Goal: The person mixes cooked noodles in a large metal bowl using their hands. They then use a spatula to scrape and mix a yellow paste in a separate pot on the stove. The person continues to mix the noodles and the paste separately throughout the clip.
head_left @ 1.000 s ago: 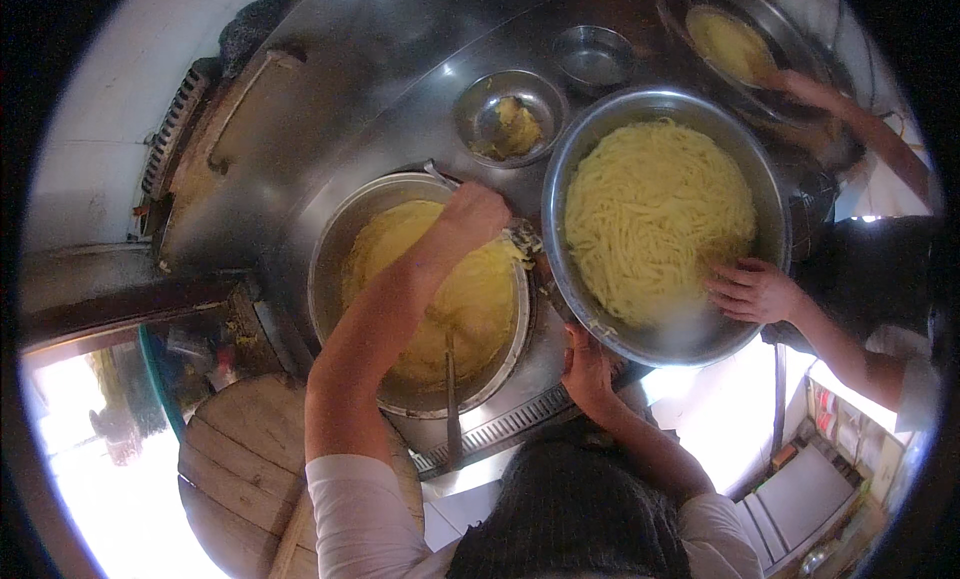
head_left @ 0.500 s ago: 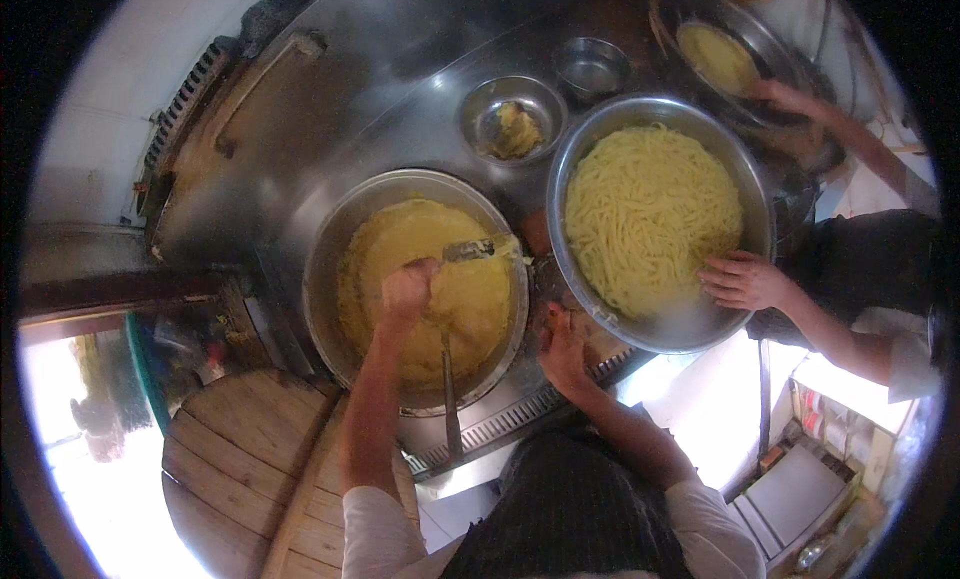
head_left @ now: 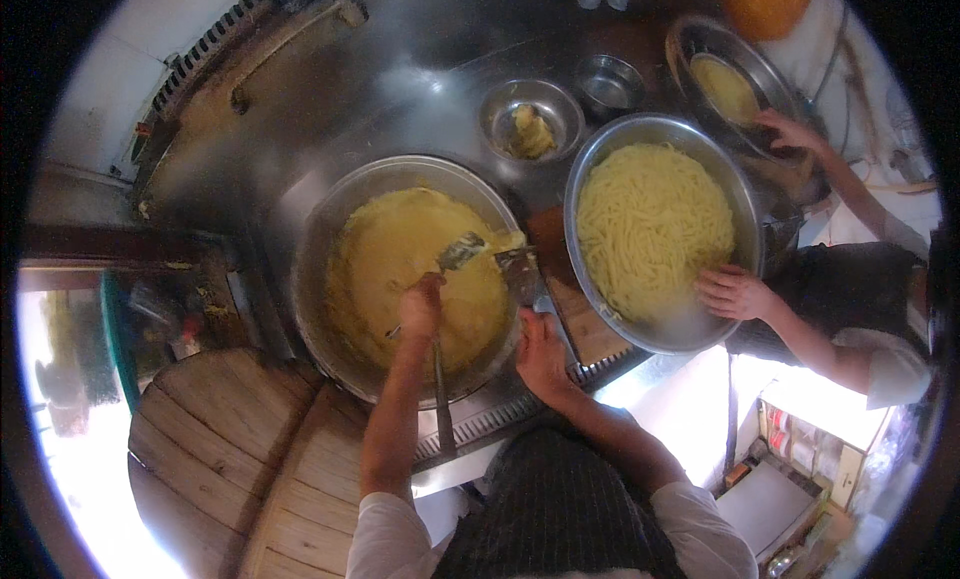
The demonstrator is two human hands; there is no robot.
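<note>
In my left hand (head_left: pixel 420 307) is a scraper (head_left: pixel 461 250) with a flat, smeared metal blade, held above the large metal pot (head_left: pixel 312 334). Thick yellow mash or batter (head_left: pixel 385 239) fills much of the pot. My right hand (head_left: pixel 541 354) is closed at the pot's right side, around what looks like the handle of a second scraper (head_left: pixel 518 265); its dark flat blade is at the rim. A long-handled utensil (head_left: pixel 444 419) leans over the near rim, its lower end hidden in the yellow mass.
A steel basin (head_left: pixel 612 327) of thick pale noodles stands right of the pot; a co-worker's hand (head_left: pixel 733 292) touches the noodles. Their other hand (head_left: pixel 790 134) is at a tilted basin (head_left: pixel 690 49). Behind are two small bowls (head_left: pixel 492 144). A round wooden board (head_left: pixel 215 449) is at left.
The scraper blade in my left hand has tilted. My right hand has shifted slightly left, and a second dark blade now shows at the pot's right rim. The view has shifted slightly.
</note>
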